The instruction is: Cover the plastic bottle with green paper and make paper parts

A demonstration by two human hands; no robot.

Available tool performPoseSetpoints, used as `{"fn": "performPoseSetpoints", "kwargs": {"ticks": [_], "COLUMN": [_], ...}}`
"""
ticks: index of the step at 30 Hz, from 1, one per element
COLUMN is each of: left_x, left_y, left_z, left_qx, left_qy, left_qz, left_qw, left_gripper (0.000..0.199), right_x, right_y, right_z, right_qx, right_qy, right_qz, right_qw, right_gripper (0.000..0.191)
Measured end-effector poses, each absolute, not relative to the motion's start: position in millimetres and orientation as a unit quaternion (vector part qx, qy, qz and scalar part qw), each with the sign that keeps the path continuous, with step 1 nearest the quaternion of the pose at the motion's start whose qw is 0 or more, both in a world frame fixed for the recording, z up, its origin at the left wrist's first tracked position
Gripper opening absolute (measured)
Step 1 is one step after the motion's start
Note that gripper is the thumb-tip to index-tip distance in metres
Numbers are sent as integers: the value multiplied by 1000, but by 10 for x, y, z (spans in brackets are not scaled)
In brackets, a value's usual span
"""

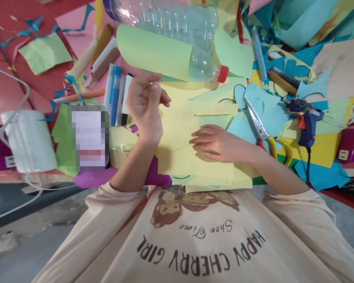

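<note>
My left hand is raised over the left side of a pale yellow paper sheet. Its fingers are loosely bent and apart, and nothing shows in them. Flat on the same sheet lies my right hand, fingers stretched out, partly covering a light green paper piece. A thin yellow strip rests just beyond those fingers. Behind the sheet, a clear plastic bottle with a red cap lies on its side, wrapped in green paper. Open scissors lie right of my right hand, partly under its forearm.
A blue glue gun with a cord sits at the right. Several markers and a blurred-out phone-like object lie at the left, near a white cylinder with a cable. A larger clear bottle and paper scraps fill the back.
</note>
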State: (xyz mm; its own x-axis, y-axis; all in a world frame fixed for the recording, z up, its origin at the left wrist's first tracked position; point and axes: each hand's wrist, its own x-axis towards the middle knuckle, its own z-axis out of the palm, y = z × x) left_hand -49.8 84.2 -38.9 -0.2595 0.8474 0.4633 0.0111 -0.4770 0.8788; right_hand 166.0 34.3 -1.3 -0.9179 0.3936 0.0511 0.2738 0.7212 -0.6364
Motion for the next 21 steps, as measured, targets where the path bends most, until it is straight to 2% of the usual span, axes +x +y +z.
{"fn": "performPoseSetpoints", "kwargs": {"ticks": [4,7,8,10,11,14,17,21], "left_x": [-580,-706,-753,-851,-901,-1051,-1169,-1232], "left_y": [868,946,977,1029,1045,1050,1035,1072], "left_z": [-378,-344,-324,-280,-264,-261,-329,-463], "left_qx": [518,543,563,608,625,647,690,751], "left_qy": [438,395,361,320,320,413,491,496], "left_qz": [689,710,715,700,684,584,439,311], "left_qw": [254,211,202,194,198,264,301,307], "left_gripper": [35,28,31,59,55,21,34,39], "right_x": [1660,1654,1651,1650,1654,1690,1750,1822], "right_y": [354,364,367,374,377,386,403,452], "right_z": [6,14,16,18,17,-7,-44,-19], "right_qx": [-173,-157,-152,-153,-159,-203,-268,-336], "right_qy": [-919,-923,-924,-920,-916,-903,-883,-842], "right_qz": [345,339,337,341,346,351,335,322], "right_qw": [80,92,101,120,127,146,189,272], "right_gripper": [31,32,32,32,32,29,27,21]}}
